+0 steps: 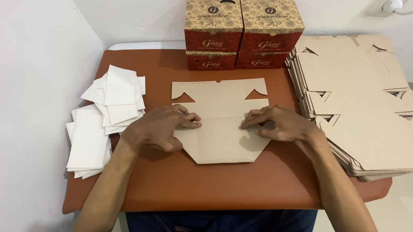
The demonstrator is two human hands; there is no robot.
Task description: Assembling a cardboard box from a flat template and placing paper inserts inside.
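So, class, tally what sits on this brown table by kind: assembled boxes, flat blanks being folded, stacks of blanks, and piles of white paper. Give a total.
Assembled red and tan boxes: 4
Flat cardboard blank, with the left hand and right hand pressing on it: 1
Stack of flat blanks: 1
Piles of white paper sheets: 2
Total: 8

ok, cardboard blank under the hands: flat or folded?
Partly folded. The blank lies on the table, near flap creased over; left hand and right hand press the crease.

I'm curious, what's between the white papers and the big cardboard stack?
In the head view, the flat cardboard sheet lies there, with both hands pressing it.
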